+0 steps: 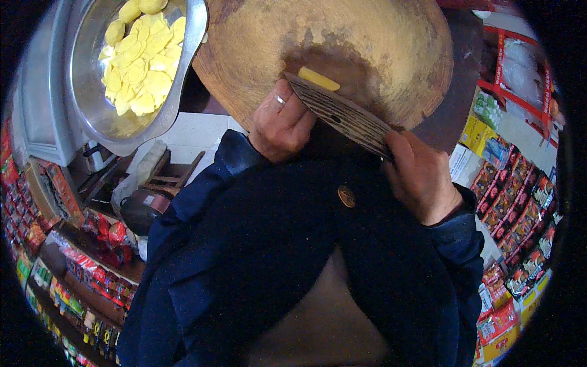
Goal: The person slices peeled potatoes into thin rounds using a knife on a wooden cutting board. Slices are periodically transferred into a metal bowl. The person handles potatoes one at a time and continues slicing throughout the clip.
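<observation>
My right hand (415, 172) grips a broad cleaver (339, 114) by its handle end. Its blade has a striped face and a small hole, and slants over a thick round wooden chopping block (257, 41). Just beyond the blade, a yellow potato slice (319, 79) sits on a dark wet patch of the wood. My left hand (284, 124), a ring on one finger, is curled on the near side of the blade close to its tip; whatever is under its fingers is hidden. A metal basin (85, 73) at upper left holds many potato slices (137, 64) and several whole peeled potatoes (130, 10).
The basin's rim reaches close to the block's left edge. Below the basin are a wooden stool (176, 169) and a dark rounded appliance (146, 206). Packaged goods fill shelves at lower left (91, 280) and stacks at right (513, 202). A red-framed rack (500, 59) stands at upper right.
</observation>
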Demonstrator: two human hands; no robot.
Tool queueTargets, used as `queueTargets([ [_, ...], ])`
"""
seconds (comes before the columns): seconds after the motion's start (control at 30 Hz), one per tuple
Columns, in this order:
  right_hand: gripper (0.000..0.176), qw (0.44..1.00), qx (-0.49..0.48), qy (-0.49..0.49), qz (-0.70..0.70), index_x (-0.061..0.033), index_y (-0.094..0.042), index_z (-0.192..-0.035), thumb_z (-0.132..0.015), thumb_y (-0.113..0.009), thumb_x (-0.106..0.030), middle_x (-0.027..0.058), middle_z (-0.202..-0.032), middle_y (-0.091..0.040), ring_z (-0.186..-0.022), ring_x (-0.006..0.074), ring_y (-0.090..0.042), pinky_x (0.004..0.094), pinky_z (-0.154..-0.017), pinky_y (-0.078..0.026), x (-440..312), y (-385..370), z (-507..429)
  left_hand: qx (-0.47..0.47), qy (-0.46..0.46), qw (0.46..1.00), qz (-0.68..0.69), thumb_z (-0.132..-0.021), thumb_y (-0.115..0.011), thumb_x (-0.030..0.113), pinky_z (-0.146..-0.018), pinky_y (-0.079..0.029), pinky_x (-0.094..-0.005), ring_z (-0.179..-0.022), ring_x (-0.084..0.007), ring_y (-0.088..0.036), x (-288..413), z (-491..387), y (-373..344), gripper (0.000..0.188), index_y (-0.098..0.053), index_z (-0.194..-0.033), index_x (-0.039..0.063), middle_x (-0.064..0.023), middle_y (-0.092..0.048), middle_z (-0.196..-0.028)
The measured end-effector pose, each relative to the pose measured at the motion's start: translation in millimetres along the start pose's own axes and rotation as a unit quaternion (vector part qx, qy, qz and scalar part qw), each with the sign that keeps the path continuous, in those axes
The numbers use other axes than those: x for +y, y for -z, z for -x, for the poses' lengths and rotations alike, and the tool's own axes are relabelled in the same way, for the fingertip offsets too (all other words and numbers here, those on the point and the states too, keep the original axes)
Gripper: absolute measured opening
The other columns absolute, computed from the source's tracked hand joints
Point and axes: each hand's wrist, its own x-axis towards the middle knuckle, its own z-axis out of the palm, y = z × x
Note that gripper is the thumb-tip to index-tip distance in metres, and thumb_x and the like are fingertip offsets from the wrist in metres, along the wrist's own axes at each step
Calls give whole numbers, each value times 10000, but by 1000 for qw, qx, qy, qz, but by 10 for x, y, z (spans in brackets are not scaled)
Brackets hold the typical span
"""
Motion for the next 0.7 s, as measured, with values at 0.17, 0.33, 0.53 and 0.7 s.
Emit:
queueTargets([
  [0.17, 325, 1000, -8, -6, -2, -27, -500, -1018, -714, -614, -24, 177, -826, -560, -734, 373, -586, 412, -615, -491, -24, -14, -36, 17, -2, 1000, 4, -473, -513, 31, -667, -519, -366, -836, -325, -577, -2, -15, -7, 340, -619, -777, -77, -176, -572, -875],
  [0.33, 175, 998, 45, 31, 35, -44, -468, -895, -742, -555, -42, 129, -749, -529, -653, 323, -587, 384, -534, -486, -61, -109, -207, 12, 20, 1000, 10, -523, -537, 23, -742, -518, -380, -898, -339, -587, 22, -18, 3, 336, -634, -833, -65, -177, -595, -934],
  [0.53, 173, 996, 67, 31, 45, -37, -487, -909, -761, -576, -54, 146, -757, -551, -660, 333, -591, 394, -548, -480, -69, -206, -340, 13, 29, 999, -4, -576, -557, 34, -748, -509, -369, -889, -319, -584, 35, -25, -7, 293, -636, -845, -49, -165, -592, -914],
  [0.7, 121, 989, 100, -29, -105, -29, -548, -925, -817, -580, -72, 198, -767, -583, -695, 369, -598, 398, -582, -475, 17, -105, -314, 13, 15, 999, -26, -563, -563, 49, -693, -500, -342, -812, -285, -563, 11, -27, -17, 294, -623, -830, -58, -149, -563, -866],
])
